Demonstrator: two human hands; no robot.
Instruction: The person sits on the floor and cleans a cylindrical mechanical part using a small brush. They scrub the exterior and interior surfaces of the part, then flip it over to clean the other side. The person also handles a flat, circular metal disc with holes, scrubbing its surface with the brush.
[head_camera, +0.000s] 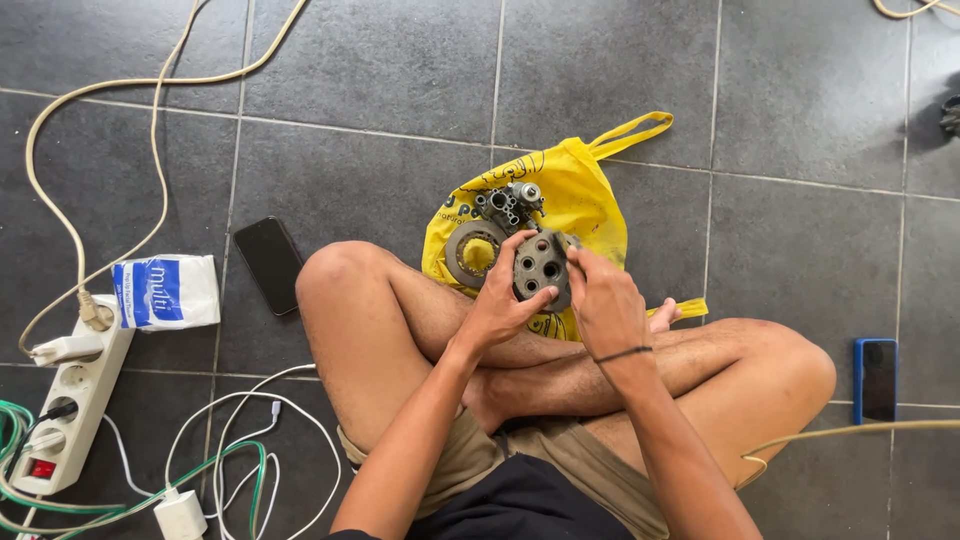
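Head view: both hands, left (497, 300) and right (603, 300), clamp a grey metal disc with holes (541, 264) above the yellow bag (590, 200); greasy fingers could drop it onto 1 shin.

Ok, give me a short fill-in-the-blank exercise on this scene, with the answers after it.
1. Both hands, the left hand and right hand, hold a grey metal part with round ____.
2. Under the other metal parts lies a ____ plastic bag.
3. The black phone lies on the ____ floor.
Answers: holes; yellow; tiled
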